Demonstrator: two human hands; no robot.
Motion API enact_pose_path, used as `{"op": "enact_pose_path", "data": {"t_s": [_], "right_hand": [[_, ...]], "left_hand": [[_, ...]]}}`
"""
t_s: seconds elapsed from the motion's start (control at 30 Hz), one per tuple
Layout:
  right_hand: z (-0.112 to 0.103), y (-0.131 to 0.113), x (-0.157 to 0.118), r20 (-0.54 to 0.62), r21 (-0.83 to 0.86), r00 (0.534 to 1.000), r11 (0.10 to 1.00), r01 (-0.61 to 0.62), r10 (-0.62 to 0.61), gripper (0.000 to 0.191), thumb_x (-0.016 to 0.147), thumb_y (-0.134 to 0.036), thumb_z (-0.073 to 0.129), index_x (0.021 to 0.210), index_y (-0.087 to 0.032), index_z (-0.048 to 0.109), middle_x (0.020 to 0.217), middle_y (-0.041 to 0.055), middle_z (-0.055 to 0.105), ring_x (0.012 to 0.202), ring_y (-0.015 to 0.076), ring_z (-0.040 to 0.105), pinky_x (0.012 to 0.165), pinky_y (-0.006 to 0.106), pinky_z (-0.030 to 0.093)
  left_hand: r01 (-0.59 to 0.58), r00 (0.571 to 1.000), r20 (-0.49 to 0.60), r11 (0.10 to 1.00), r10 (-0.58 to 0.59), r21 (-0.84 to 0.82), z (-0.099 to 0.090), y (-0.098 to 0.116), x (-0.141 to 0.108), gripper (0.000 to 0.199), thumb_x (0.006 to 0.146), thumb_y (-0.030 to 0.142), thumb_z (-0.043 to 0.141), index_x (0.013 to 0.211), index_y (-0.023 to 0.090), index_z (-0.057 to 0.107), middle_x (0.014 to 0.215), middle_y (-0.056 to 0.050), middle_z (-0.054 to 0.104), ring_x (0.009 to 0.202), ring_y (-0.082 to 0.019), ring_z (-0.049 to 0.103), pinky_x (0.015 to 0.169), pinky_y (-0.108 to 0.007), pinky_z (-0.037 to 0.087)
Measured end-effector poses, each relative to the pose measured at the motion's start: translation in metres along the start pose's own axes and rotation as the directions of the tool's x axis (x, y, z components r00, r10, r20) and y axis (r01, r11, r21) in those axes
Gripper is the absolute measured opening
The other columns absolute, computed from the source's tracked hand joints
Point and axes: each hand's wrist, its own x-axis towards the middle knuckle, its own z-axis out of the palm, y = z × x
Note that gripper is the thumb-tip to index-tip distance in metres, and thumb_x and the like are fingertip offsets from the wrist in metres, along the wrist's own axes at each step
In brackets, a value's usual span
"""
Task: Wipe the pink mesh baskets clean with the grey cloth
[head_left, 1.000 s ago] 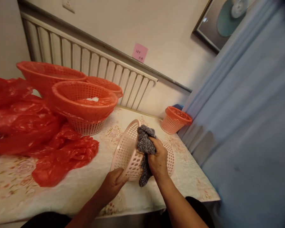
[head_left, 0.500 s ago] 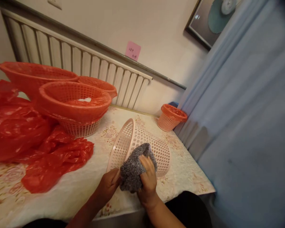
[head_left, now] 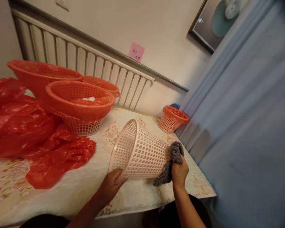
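A pale pink perforated plastic wastebasket [head_left: 148,152] lies on its side over the table, its mouth facing left. My left hand [head_left: 112,183] is closed on the lower part of its rim, thumb outside. At the basket's base on the right, my right hand [head_left: 180,171] is closed around a grey speckled cloth [head_left: 168,169]. The cloth is bunched against the bottom of the basket, and one end hangs below it. Part of my right hand's fingers is hidden by the cloth.
On the left stand several baskets lined with red bags, the nearest basket [head_left: 80,98] among them. Crumpled red plastic bags [head_left: 59,158] lie before them on the flowered tablecloth [head_left: 104,193]. A small lined basket [head_left: 170,122] stands near the blue curtain [head_left: 232,126]; a radiator [head_left: 85,63] runs behind.
My right hand has moved the cloth rightward, from the basket's near side to its base. My left hand still holds the rim.
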Motion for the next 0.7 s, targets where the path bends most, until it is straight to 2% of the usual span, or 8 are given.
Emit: {"op": "enact_pose_path", "data": {"t_s": [0.1,0.2,0.33,0.43,0.57,0.63,0.7], "right_hand": [[0.011,-0.038,0.005,0.094,0.114,0.99,0.989,0.095,-0.106,0.036,0.076,-0.026,0.047,0.103,-0.017,0.07,0.104,0.0097,0.071,0.097,0.0251,0.063,0.087,0.035,0.044],[0.021,-0.081,0.005,0.196,0.244,0.958,0.956,0.162,-0.212,0.035,0.074,-0.021,0.048,0.1,-0.017,0.07,0.102,0.0072,0.072,0.096,0.0229,0.064,0.089,0.035,0.045],[0.024,-0.122,-0.023,0.272,0.353,0.889,0.898,0.264,-0.369,0.034,0.075,-0.014,0.048,0.101,-0.02,0.07,0.103,0.0046,0.071,0.097,0.0209,0.064,0.089,0.035,0.047],[0.022,-0.126,-0.062,0.209,0.398,0.824,0.815,0.42,-0.527,0.036,0.079,-0.012,0.048,0.108,-0.021,0.066,0.116,0.0068,0.066,0.112,0.0228,0.058,0.098,0.041,0.043],[0.022,-0.109,-0.097,0.107,0.415,0.735,0.702,0.579,-0.669,0.048,0.081,-0.013,0.051,0.129,-0.021,0.053,0.134,0.0111,0.053,0.127,0.0271,0.046,0.105,0.051,0.037],[0.025,-0.103,-0.096,0.102,0.403,0.733,0.701,0.588,-0.673,0.049,0.082,-0.013,0.051,0.13,-0.021,0.052,0.134,0.0114,0.052,0.127,0.0276,0.046,0.104,0.051,0.038],[0.029,-0.103,-0.085,0.129,0.399,0.757,0.732,0.552,-0.641,0.044,0.083,-0.012,0.049,0.125,-0.022,0.056,0.13,0.0104,0.056,0.123,0.0263,0.049,0.101,0.049,0.041]], "left_hand": [[-0.001,1.0,-0.007,1.0,0.001,-0.009,0.0,0.002,0.0,0.035,0.084,0.048,0.054,0.07,0.018,0.065,0.069,-0.003,0.067,0.069,-0.02,0.061,0.07,-0.031,0.054],[0.004,1.0,-0.011,1.0,-0.004,-0.015,0.0,0.004,0.0,0.037,0.083,0.05,0.054,0.07,0.018,0.066,0.069,-0.003,0.067,0.067,-0.019,0.061,0.068,-0.031,0.054],[0.001,0.999,-0.052,0.999,-0.003,-0.033,-0.002,0.007,-0.001,0.038,0.081,0.053,0.057,0.068,0.018,0.066,0.066,-0.002,0.065,0.066,-0.019,0.06,0.069,-0.03,0.054],[0.015,0.999,-0.041,0.998,-0.017,-0.056,-0.002,0.009,-0.002,0.038,0.082,0.054,0.056,0.071,0.018,0.066,0.069,-0.002,0.066,0.066,-0.018,0.059,0.067,-0.028,0.053],[0.026,1.0,0.003,0.999,-0.026,-0.047,-0.001,0.005,-0.003,0.039,0.086,0.051,0.053,0.074,0.017,0.066,0.074,-0.003,0.067,0.072,-0.019,0.06,0.071,-0.028,0.051],[0.034,0.999,0.032,0.999,-0.033,-0.013,0.0,-0.004,-0.001,0.035,0.085,0.049,0.054,0.082,0.017,0.067,0.081,-0.004,0.069,0.079,-0.021,0.062,0.075,-0.029,0.05],[0.054,0.997,0.044,0.996,-0.057,0.068,0.0,-0.014,0.002,0.03,0.082,0.046,0.059,0.09,0.018,0.067,0.089,-0.005,0.07,0.084,-0.023,0.063,0.079,-0.031,0.049]]}}
